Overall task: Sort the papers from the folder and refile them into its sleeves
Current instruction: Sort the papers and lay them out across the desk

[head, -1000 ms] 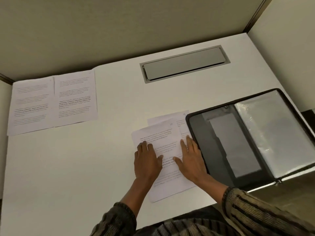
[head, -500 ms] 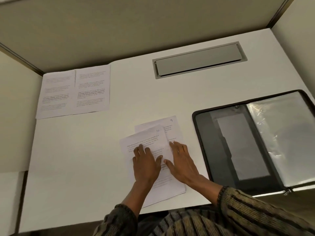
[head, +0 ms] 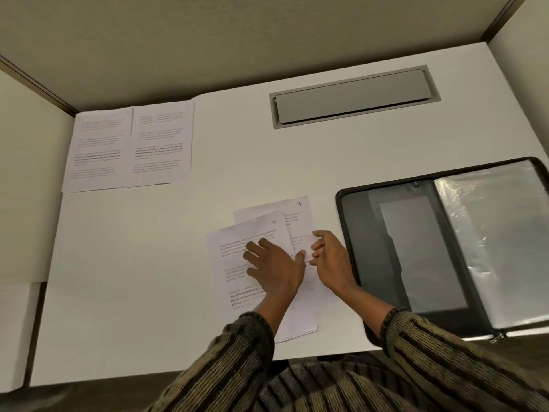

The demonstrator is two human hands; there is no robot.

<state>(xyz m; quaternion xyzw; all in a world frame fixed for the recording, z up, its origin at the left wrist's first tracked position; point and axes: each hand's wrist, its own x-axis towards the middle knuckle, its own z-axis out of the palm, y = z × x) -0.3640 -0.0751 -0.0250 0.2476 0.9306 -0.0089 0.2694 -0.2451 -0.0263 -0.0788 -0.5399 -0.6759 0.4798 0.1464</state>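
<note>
While my left hand (head: 273, 269) lay flat and spread on the sheet marked 10 (head: 258, 227), pressing it to the desk (head: 178, 278), my right hand (head: 329, 260) had its fingers curled in on the near-right part of the sheet marked 9 (head: 297, 215). As far as I could tell it was pinching that edge, though the grip itself was partly hidden behind my own knuckles. Sheet 9 lay under sheet 10, poking out beyond my fingertips and to the right.

I judged I was in the sorting step, separating these two numbered pages before any refiling. The next move called for drawing 9 out from beneath 10 while the left palm held 10 in place. It needed a light pull along the desk so that neither page creased or dragged the other.

Just right of my right hand lay the open folder (head: 356, 248), its dark inner cover nearest my wrist and its clear sleeves (head: 490, 248) farther right, with no pages that I could make out in them. Far off to the left of my left hand, against the back partition, a pair of sheets (head: 160, 144) lay side by side. Straight ahead of both hands sat a closed cable hatch (head: 353, 98). Nothing lay between my hands and the folder. The only snag I foresaw was the overlap of the two pages.
</note>
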